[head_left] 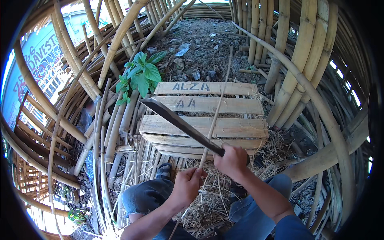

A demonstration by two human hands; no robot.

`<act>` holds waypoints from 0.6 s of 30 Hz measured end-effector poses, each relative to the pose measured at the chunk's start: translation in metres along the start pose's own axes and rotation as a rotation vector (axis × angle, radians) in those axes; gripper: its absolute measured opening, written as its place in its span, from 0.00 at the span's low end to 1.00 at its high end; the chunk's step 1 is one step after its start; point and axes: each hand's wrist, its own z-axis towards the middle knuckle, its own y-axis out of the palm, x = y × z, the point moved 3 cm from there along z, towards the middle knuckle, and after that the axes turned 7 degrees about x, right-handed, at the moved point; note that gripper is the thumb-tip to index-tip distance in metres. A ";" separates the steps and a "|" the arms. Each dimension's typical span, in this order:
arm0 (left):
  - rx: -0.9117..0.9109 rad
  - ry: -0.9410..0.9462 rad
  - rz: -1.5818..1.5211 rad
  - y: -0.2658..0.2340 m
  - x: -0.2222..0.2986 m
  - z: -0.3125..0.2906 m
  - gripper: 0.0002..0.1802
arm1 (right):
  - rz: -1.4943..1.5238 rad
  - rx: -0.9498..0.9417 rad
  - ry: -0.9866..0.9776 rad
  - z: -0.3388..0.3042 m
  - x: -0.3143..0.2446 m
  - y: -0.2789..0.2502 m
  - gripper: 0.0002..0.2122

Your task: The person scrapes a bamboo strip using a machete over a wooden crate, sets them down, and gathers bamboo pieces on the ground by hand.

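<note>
My right hand (233, 162) is wrapped round the grip of a machete (182, 126), whose long dark blade points up and to the left. A thin bamboo stick (219, 105) runs from between my knees up past the far side of a slatted wooden crate. My left hand (187, 185) is closed on this stick, below the machete. The blade crosses the stick just above my left hand; whether the two touch I cannot tell. Under both stands the wooden crate (208, 127), its pale slats facing up.
A leafy green plant (141, 76) grows left of the crate. Thick bamboo poles (306, 52) stand at the right, and a bent pole (316, 94) arches beside me. Cut bamboo lengths (116, 120) lie at the left. Straw and shavings (208, 200) cover the ground between my legs.
</note>
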 end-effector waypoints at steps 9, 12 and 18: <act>-0.044 -0.060 -0.033 0.002 0.002 0.001 0.15 | 0.008 0.166 -0.106 -0.002 0.009 0.000 0.10; -0.015 0.014 0.002 -0.002 -0.001 0.000 0.15 | 0.040 0.128 -0.157 0.001 0.009 -0.001 0.09; -0.012 0.058 0.050 0.000 -0.004 0.000 0.14 | 0.026 0.192 0.013 0.009 0.014 -0.008 0.07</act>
